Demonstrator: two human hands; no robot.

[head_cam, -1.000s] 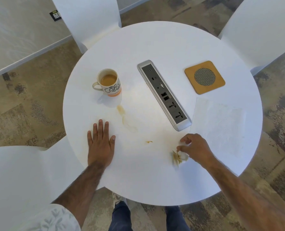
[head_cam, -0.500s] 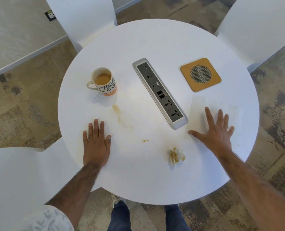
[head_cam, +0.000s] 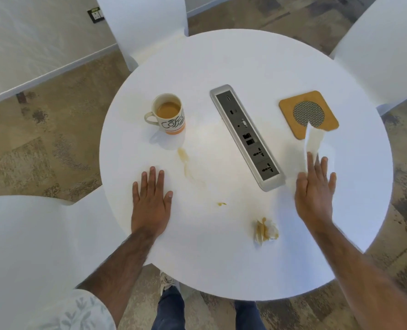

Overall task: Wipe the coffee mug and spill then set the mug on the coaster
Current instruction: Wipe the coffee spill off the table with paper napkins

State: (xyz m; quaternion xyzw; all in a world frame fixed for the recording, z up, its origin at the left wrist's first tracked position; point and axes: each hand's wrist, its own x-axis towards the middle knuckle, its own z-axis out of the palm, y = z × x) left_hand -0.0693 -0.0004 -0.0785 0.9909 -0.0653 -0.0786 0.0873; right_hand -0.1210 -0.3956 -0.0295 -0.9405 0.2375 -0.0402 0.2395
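Observation:
A cream coffee mug [head_cam: 171,122] with black lettering and an orange base stands left of centre on the round white table [head_cam: 245,55], with coffee inside. A brown spill [head_cam: 184,155] trails from below the mug toward me, and a small drop [head_cam: 221,204] lies further right. The cork coaster [head_cam: 289,108] sits at the right. My left hand [head_cam: 151,198] lies flat near the spill. My right hand [head_cam: 315,186] holds a clean white tissue [head_cam: 313,139], whose raised corner overlaps the coaster's near edge. A crumpled, stained tissue [head_cam: 265,231] lies near the front edge.
A grey power socket strip [head_cam: 246,136] runs diagonally across the table's middle, between mug and coaster. White chairs stand at the back left [head_cam: 145,25], back right [head_cam: 383,55] and near left [head_cam: 31,246]. My legs show below the table's edge.
My right hand let go of the stained crumpled tissue, moved right onto the flat clean tissue and has lifted its corner. My left hand stayed flat in place.

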